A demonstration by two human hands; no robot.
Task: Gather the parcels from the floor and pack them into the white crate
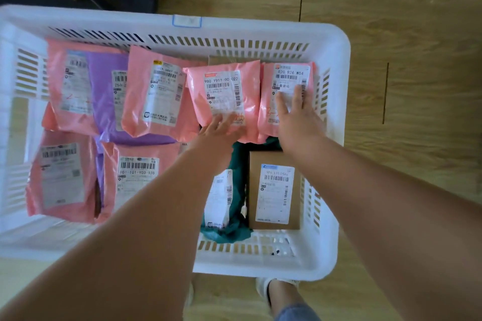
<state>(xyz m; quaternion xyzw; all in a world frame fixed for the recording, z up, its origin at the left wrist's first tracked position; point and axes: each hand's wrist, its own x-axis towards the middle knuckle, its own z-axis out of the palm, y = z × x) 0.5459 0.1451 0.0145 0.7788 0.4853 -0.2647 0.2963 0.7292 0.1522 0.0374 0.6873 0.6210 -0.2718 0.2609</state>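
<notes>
Since so many parcels already lie inside the white crate (pixel 331 41), the job looks almost done. The left hand (pixel 221 125) lies flat and open on a pink parcel (pixel 224 96) near the far wall. The right hand (pixel 294 109) is open too, fingers spread, pressing on the pink parcel in the corner (pixel 287 81). A brown box (pixel 273 190) and a teal bag (pixel 237 164) sit nearer the person. No parcels show on the wooden floor (pixel 417 60) here, so maybe only tidying is left.
</notes>
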